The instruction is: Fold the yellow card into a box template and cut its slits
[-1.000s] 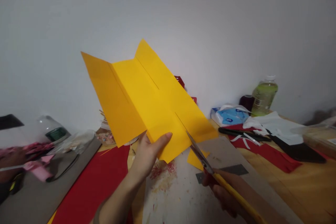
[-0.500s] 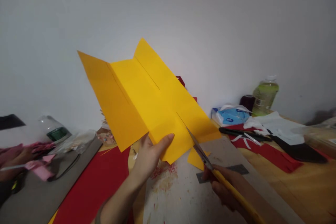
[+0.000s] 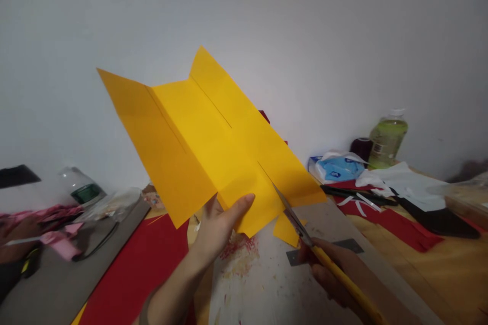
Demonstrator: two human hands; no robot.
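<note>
My left hand pinches the lower edge of a folded yellow paper sheet, thumb on the front face and fingers behind it. The sheet is tilted up off the board, with creases and thin dark lines running along it. In my right hand is a pair of scissors with yellow handles. Its blades lie at the sheet's lower right edge, along one of the lines. Below the blades, a yellow paper scrap rests on the board.
A stained grey board carries a dark metal strip. Red paper lies to the left. At right are a tissue pack, a bottle of yellow-green liquid and red scraps. Another person's hand is at far left.
The yellow sheet's left part has swung slightly left, its top edge a little higher. Both hands keep nearly the same place, and the scissors are still at the sheet's edge.
</note>
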